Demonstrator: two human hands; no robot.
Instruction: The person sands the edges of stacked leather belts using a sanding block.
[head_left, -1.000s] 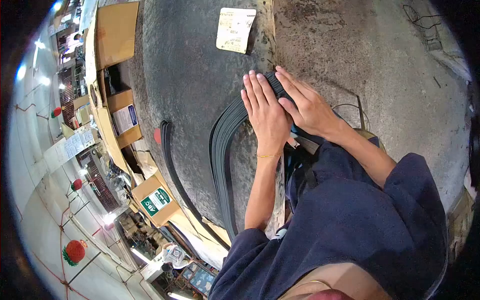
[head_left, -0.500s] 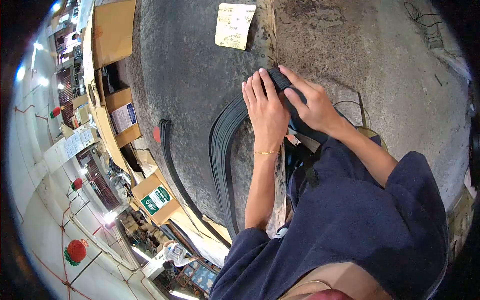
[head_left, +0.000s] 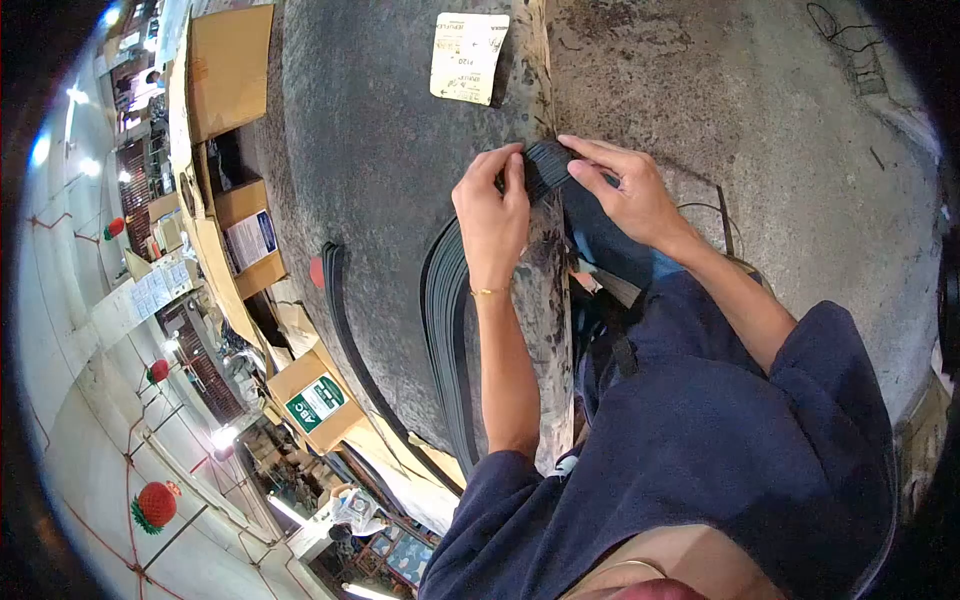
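A thick bundle of black rubber belts (head_left: pixel 447 300) loops across the grey concrete floor (head_left: pixel 380 150) in front of me. My left hand (head_left: pixel 492 218) pinches the bundle at its top bend, fingers curled over the belts. My right hand (head_left: pixel 622 192) grips the same bend from the other side, thumb and fingers closed on it. Both wrists come out of dark blue sleeves. The belts' right-hand run is hidden behind my arms and lap.
A single black belt (head_left: pixel 345 340) lies on the floor to the left. A printed paper slip (head_left: pixel 467 56) lies ahead. Cardboard boxes (head_left: pixel 245 235) and a box with a green label (head_left: pixel 312 402) line the left side. A thin wire (head_left: pixel 720 215) lies near my right arm.
Both hands lay flat on the belt bundle a second ago. They have since curled and closed on its top bend, and my left hand has shifted left.
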